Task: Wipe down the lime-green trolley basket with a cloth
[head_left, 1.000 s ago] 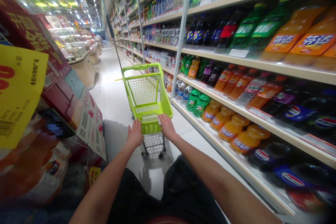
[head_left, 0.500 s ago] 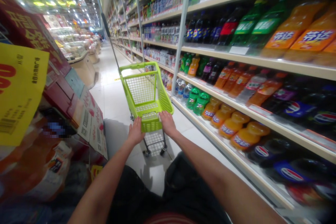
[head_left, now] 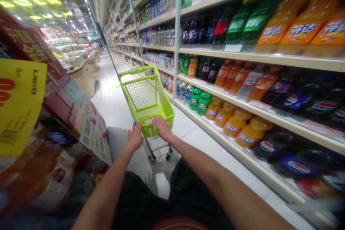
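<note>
A small lime-green shopping cart (head_left: 147,93) with a mesh basket stands ahead of me on the floor. My right hand (head_left: 163,129) is on the near rim of its basket, fingers laid over the top around the middle. Beside the basket's near left corner is my left hand (head_left: 135,137), its fingers stretched upward and slightly apart; whether they touch the plastic is hard to tell. The basket's visible mesh floor is bare. A thin dark pole rises from the cart's far left corner.
Shelves of drinks line the right side, with orange soda bottles (head_left: 233,125) and green bottles (head_left: 202,103) at the bottom. Stacked boxes (head_left: 93,133) and a yellow price sign (head_left: 20,104) stand close on the left. The tiled aisle (head_left: 107,95) runs ahead.
Both hands have shifted left against the cart: the right from the near right corner toward the rim's middle, the left outward off the rim. The view has turned slightly right.
</note>
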`<action>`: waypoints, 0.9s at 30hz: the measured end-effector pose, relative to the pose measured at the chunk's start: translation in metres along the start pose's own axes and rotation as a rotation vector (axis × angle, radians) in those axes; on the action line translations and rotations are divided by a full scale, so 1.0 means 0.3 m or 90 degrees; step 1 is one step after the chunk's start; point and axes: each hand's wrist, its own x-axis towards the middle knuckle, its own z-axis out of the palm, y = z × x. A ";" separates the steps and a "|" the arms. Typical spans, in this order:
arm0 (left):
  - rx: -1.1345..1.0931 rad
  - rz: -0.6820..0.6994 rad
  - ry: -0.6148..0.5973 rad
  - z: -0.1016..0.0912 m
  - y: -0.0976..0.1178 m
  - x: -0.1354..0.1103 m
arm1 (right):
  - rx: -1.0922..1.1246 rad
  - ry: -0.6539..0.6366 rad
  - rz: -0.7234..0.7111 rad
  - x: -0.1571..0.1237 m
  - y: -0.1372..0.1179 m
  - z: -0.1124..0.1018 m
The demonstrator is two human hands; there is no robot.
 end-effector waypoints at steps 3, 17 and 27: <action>0.038 -0.004 0.014 -0.004 0.036 -0.011 | -0.057 0.058 0.089 -0.041 0.089 -0.050; 0.150 0.030 0.022 0.038 0.093 -0.055 | -0.088 0.042 -0.062 -0.068 0.045 0.021; 0.119 0.009 0.038 0.055 0.082 -0.054 | -0.110 0.063 0.055 -0.074 0.081 -0.013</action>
